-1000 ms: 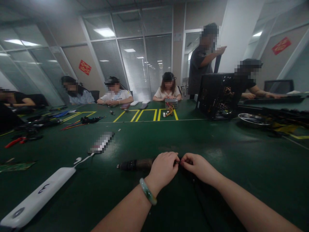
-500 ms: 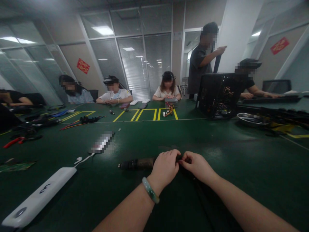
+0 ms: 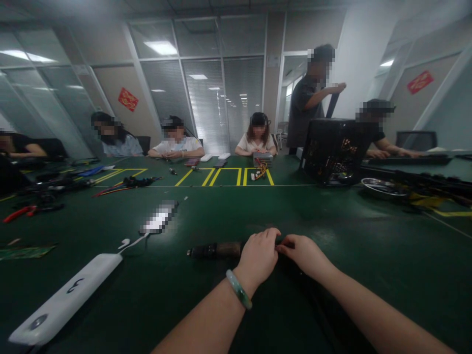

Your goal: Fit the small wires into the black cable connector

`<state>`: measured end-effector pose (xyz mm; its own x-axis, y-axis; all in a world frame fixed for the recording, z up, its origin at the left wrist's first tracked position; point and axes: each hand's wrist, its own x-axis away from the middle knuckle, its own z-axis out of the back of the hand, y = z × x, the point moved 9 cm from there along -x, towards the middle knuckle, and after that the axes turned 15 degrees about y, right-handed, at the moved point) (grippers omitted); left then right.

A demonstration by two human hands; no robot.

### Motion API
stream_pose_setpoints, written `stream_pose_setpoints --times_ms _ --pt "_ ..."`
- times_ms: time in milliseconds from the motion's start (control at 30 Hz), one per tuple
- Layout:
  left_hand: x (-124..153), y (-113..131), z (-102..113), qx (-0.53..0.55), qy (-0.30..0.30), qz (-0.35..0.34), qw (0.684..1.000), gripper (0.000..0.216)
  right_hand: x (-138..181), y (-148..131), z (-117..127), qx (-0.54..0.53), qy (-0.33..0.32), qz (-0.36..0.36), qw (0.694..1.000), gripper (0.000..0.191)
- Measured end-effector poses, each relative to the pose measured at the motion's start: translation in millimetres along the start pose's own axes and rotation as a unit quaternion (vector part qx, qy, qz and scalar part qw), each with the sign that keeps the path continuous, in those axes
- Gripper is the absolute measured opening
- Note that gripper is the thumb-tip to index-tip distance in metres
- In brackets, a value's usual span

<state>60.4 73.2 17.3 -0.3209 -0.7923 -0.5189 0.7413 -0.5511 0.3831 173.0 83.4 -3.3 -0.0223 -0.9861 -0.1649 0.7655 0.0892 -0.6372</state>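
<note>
A dark, rod-shaped electric screwdriver point(image 3: 221, 250) lies on the green table, its metal tip pointing left. My left hand point(image 3: 260, 253), with a jade-green bangle at the wrist, is closed over its rear end and hides that part. Right beside it, my right hand point(image 3: 304, 253) pinches at the tail end, where a thin dark cable point(image 3: 320, 310) seems to run down toward me. The fingertips of both hands almost touch, and the exact spot between them is too dark to see well.
A white power bank point(image 3: 70, 300) is cabled to a phone point(image 3: 160, 219) on the left. Red-handled pliers point(image 3: 20, 214), a circuit board point(image 3: 25, 251) and wires point(image 3: 125, 186) lie farther left. A black computer case point(image 3: 332, 152) and metal dish point(image 3: 383, 188) stand right. Several people sit opposite.
The view has shifted slightly, so everything sits a little differently in the picture. Both hands keep their grip at the screwdriver's rear end, with only small finger movements.
</note>
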Motion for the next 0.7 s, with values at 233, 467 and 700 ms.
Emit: stream_pose_setpoints --times_ms 233,467,700 --pt "0 23 11 -0.01 0.021 -0.081 0.996 0.038 -11 0 -2 -0.017 0.026 0.057 0.998 0.017" --pt "2 37 24 0.011 0.026 -0.125 0.992 0.041 -25 2 9 0.036 0.049 0.102 0.993 0.019" --pt "8 40 14 0.05 -0.02 -0.167 0.985 0.037 -7 143 122 0.12 0.109 -0.098 0.982 0.031"
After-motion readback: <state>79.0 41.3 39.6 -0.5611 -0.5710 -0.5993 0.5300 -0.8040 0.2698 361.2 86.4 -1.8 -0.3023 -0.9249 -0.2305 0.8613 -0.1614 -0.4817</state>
